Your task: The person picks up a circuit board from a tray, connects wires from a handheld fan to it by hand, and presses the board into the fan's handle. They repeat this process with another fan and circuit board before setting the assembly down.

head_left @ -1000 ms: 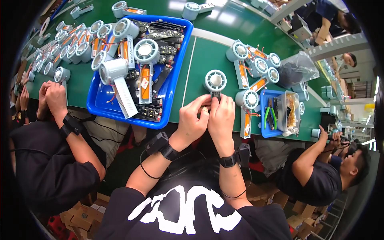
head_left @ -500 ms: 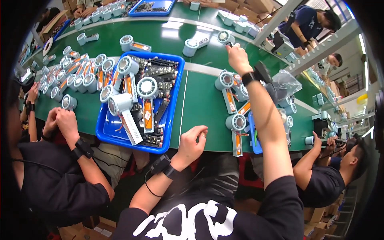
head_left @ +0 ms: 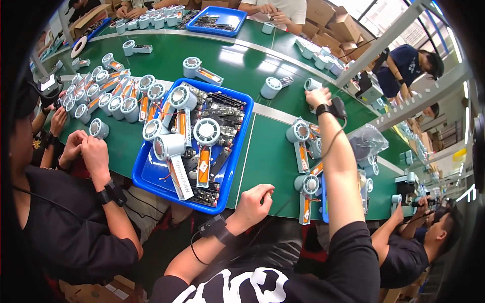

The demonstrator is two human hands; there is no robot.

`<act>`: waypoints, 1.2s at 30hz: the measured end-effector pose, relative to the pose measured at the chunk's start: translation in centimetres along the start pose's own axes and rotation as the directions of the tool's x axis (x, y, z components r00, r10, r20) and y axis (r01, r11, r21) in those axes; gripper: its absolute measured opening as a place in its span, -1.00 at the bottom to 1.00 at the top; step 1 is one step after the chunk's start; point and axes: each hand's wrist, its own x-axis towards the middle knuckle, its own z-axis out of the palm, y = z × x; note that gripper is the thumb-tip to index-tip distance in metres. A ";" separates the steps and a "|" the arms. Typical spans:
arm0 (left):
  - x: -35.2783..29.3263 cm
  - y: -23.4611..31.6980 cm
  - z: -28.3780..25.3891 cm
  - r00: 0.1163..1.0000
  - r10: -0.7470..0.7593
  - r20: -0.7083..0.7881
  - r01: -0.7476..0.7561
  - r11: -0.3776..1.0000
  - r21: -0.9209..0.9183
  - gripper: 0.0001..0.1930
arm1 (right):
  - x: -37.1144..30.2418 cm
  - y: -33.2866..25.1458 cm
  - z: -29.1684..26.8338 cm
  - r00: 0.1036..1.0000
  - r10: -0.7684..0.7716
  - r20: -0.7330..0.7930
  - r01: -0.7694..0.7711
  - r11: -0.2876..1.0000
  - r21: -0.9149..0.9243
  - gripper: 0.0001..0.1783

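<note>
My right hand [head_left: 319, 97] reaches far over the bench, its fingers curled at the near side of a light-blue handheld fan [head_left: 312, 84]. The fan is tilted and its handle is hidden by the hand. My left hand [head_left: 253, 203] hovers over the bench's front edge, fingers curled together with nothing visible in them. To its left sits a blue tray [head_left: 236, 178] of black circuit-board parts, with several fans resting on top. Closest to my left hand there is a fan with an orange battery in its opened handle [head_left: 203, 164].
More opened fans [head_left: 306, 185] lie beside my right forearm, near a clear plastic bag [head_left: 371, 140]. Many fans [head_left: 115, 105] crowd the left bench, where a co-worker's hands [head_left: 88, 149] work. One fan [head_left: 271, 87] lies on the middle strip. A metal post [head_left: 389, 43] rises at right.
The view has shifted, so the bench appears lower and further right. My right wrist has turned, and the fan at its fingers has tipped over and come slightly nearer. My left hand stays curled.
</note>
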 end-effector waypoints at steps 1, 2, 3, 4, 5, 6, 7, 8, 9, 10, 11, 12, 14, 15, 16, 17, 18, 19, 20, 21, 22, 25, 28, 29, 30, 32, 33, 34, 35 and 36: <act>-0.1 -0.3 -0.5 1.000 -0.005 -0.012 0.005 1.000 0.014 -0.83 | -1.1 -1.8 -2.5 0.975 -0.171 -0.143 0.172 0.985 -0.005 -0.41; 0.0 -0.3 -0.8 1.000 0.002 -0.014 -0.001 1.000 0.018 -0.83 | -1.9 -2.8 -4.6 0.902 -0.318 -0.290 0.322 0.946 -0.036 -0.44; 0.1 0.0 -0.6 1.000 0.009 -0.008 -0.009 1.000 0.018 -0.83 | -1.7 -4.0 -5.5 0.835 -0.453 -0.312 0.467 0.884 -0.035 -0.50; 0.0 0.3 -0.4 1.000 -0.001 -0.009 0.001 1.000 0.008 -0.83 | -1.6 -6.3 -6.1 0.742 -0.584 -0.330 0.609 0.793 -0.033 -0.55; -0.4 0.4 -0.6 1.000 -0.019 -0.022 0.020 1.000 0.011 -0.83 | -3.7 -10.3 -7.2 0.739 -0.651 -0.175 0.671 0.734 0.107 -0.57; -0.7 0.6 -0.7 0.999 -0.034 -0.034 0.034 0.999 0.015 -0.83 | -6.2 -14.5 -8.4 0.696 -0.717 -0.028 0.699 0.669 0.253 -0.56; -0.6 1.2 -0.3 1.000 -0.017 -0.022 0.017 1.000 0.020 -0.83 | -6.7 -16.7 -8.1 0.628 -0.776 -0.046 0.747 0.586 0.314 -0.54; -0.6 1.7 0.1 1.000 0.001 -0.009 -0.001 1.000 0.004 -0.82 | -7.1 -18.7 -7.5 0.550 -0.832 -0.075 0.789 0.487 0.375 -0.52; -0.9 2.1 0.0 1.000 0.004 -0.017 -0.004 1.000 0.001 -0.82 | -9.0 -21.2 -7.6 0.535 -0.845 -0.016 0.779 0.486 0.396 -0.50; -1.2 2.5 -0.4 1.000 0.009 -0.027 -0.009 1.000 -0.002 -0.82 | -10.6 -23.2 -7.8 0.514 -0.857 0.041 0.772 0.483 0.413 -0.47; -1.7 3.0 -0.5 0.999 0.013 -0.043 -0.012 1.000 0.023 -0.82 | -12.0 -24.0 -7.9 0.497 -0.868 0.023 0.781 0.458 0.425 -0.47; -2.1 3.6 -0.7 0.999 -0.007 -0.040 0.008 1.000 0.012 -0.81 | -13.3 -24.8 -7.7 0.480 -0.873 0.082 0.790 0.471 0.392 -0.45; -3.4 4.5 -0.9 0.998 -0.057 -0.021 0.056 0.998 -0.037 -0.80 | -13.9 -25.2 -7.2 0.457 -0.878 0.140 0.803 0.476 0.359 -0.43; -3.7 4.7 -1.3 0.998 -0.060 -0.029 0.060 0.998 -0.031 -0.80 | -13.1 -24.5 -7.0 0.467 -0.873 0.143 0.797 0.486 0.358 -0.41; -3.9 4.5 -1.4 0.998 -0.045 -0.036 0.044 0.999 -0.026 -0.80 | -13.4 -24.0 -7.1 0.478 -0.865 0.153 0.790 0.499 0.355 -0.40; -3.8 4.3 -1.5 0.999 -0.030 -0.037 0.029 0.999 -0.027 -0.79 | -13.4 -23.8 -7.3 0.477 -0.864 0.163 0.789 0.503 0.353 -0.40; -4.0 3.9 -1.5 0.998 -0.029 -0.052 0.028 0.999 -0.029 -0.79 | -14.5 -23.8 -8.8 0.541 -0.835 0.097 0.772 0.540 0.335 -0.40; -3.9 3.6 -1.7 0.997 -0.047 -0.056 0.044 0.998 -0.042 -0.79 | -15.2 -23.2 -10.4 0.609 -0.792 0.028 0.747 0.586 0.314 -0.40; -4.0 3.1 -2.0 0.999 0.001 -0.048 -0.002 1.000 -0.018 -0.79 | -15.3 -21.6 -10.9 0.666 -0.745 -0.006 0.695 0.618 0.368 -0.43; -4.3 2.5 -2.1 0.998 0.046 -0.043 -0.046 0.999 0.008 -0.79 | -15.5 -20.1 -11.4 0.719 -0.694 -0.036 0.640 0.642 0.422 -0.46; -4.8 1.9 -2.5 0.999 0.013 -0.053 -0.013 1.000 -0.001 -0.79 | -17.2 -18.7 -12.6 0.720 -0.691 -0.064 0.643 0.630 0.435 -0.47; -4.7 2.2 -3.3 0.992 -0.119 -0.047 0.112 0.985 -0.130 -0.78 | -23.9 -9.8 -14.3 0.773 -0.608 -0.178 0.604 0.621 0.500 -0.49; -4.9 5.8 -4.8 0.989 -0.115 0.093 0.126 0.985 -0.119 -0.77 | -30.4 -1.5 -12.2 0.845 -0.507 -0.173 0.527 0.731 0.433 -0.56; -4.5 7.4 -6.0 0.996 -0.073 0.049 0.071 0.997 0.026 -0.78 | -32.3 0.1 -11.3 0.875 -0.475 -0.097 0.471 0.786 0.400 -0.59; -3.8 9.1 -7.4 1.000 0.000 0.023 -0.005 0.983 0.183 -0.78 | -33.8 1.8 -10.7 0.884 -0.457 -0.094 0.454 0.795 0.403 -0.59; -1.6 10.1 -9.6 0.971 0.186 -0.152 -0.074 0.835 0.546 -0.78 | -36.2 4.2 -9.4 0.916 -0.400 -0.006 0.376 0.855 0.357 -0.62; 0.0 10.2 -10.7 0.967 0.163 -0.194 0.021 0.709 0.705 -0.75 | -37.3 4.7 -9.2 0.920 -0.393 -0.004 0.367 0.854 0.369 -0.62; 1.3 10.4 -11.6 0.959 0.153 -0.240 0.120 0.548 0.828 -0.72 | -38.4 4.9 -9.3 0.933 -0.360 0.027 0.324 0.867 0.379 -0.63; 2.1 10.1 -11.7 0.959 0.161 -0.234 0.111 0.544 0.832 -0.72 | -38.9 5.3 -9.4 0.944 -0.327 0.050 0.284 0.878 0.384 -0.62; 2.7 9.8 -11.8 0.975 0.030 -0.222 0.187 0.436 0.880 -0.70 | -39.2 5.5 -9.8 0.951 -0.301 0.075 0.249 0.885 0.394 -0.62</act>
